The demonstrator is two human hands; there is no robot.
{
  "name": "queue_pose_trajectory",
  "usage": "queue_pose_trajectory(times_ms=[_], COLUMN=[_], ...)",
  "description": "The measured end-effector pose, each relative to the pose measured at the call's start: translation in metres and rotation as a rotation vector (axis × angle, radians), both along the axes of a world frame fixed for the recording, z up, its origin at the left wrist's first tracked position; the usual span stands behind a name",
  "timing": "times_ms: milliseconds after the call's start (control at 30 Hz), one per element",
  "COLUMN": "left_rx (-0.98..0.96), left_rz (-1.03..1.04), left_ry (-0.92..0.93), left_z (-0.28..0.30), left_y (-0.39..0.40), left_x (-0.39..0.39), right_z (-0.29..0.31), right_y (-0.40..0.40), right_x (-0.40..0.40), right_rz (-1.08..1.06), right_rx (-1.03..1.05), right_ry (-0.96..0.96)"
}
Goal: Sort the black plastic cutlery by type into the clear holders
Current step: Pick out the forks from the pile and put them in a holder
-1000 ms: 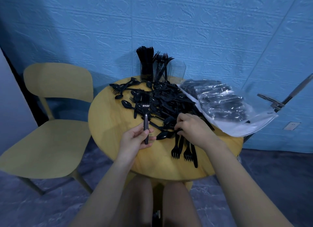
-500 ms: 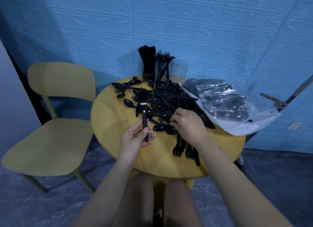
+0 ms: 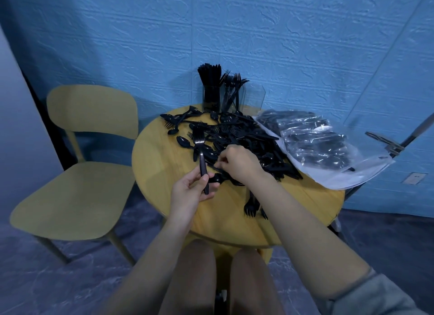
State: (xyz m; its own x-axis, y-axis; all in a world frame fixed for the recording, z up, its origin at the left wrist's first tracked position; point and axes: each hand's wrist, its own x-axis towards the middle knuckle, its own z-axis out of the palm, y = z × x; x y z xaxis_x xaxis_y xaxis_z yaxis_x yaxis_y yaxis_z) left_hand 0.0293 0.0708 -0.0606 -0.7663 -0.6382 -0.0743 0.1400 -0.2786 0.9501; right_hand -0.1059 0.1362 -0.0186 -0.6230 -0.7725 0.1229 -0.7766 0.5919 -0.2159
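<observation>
A heap of black plastic cutlery (image 3: 237, 136) covers the far half of the round wooden table (image 3: 164, 164). My left hand (image 3: 191, 190) holds a black fork (image 3: 201, 155) upright by its handle, tines up. My right hand (image 3: 239, 162) reaches into the near edge of the heap and pinches a black piece there; its type is hidden by my fingers. Clear holders (image 3: 253, 96) stand at the table's far edge, the left one (image 3: 211, 98) packed with knives (image 3: 209, 73), the middle one with forks (image 3: 232, 89). Two or three forks (image 3: 251, 206) lie near my right forearm.
A clear plastic bag (image 3: 328, 150) with more black cutlery lies on the table's right side. A yellow chair (image 3: 77, 169) stands to the left. The blue wall is right behind the table. A metal stand (image 3: 387, 145) rises at the right.
My right hand has moved up and left from the forks near the front edge into the heap. My left hand keeps the fork, held slightly higher.
</observation>
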Motion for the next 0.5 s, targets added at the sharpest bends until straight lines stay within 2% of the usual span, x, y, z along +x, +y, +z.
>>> queue_pose_trajectory(times_ms=[133, 233, 333, 500], left_rx=[0.007, 0.028, 0.074, 0.115], left_rz=[0.003, -0.009, -0.014, -0.040], left_ry=[-0.007, 0.006, 0.027, 0.025], left_z=[0.001, 0.002, 0.003, 0.004], left_y=[-0.001, -0.001, -0.002, -0.003], left_x=[0.000, 0.002, 0.003, 0.005], right_z=[0.002, 0.001, 0.004, 0.023], right_y=[-0.023, -0.024, -0.015, 0.012], right_x=[-0.003, -0.006, -0.009, -0.011], right_rz=[-0.043, -0.054, -0.092, -0.156], right_rx=[0.187, 0.161, -0.049, -0.578], right_ry=[-0.082, -0.089, -0.104, -0.214])
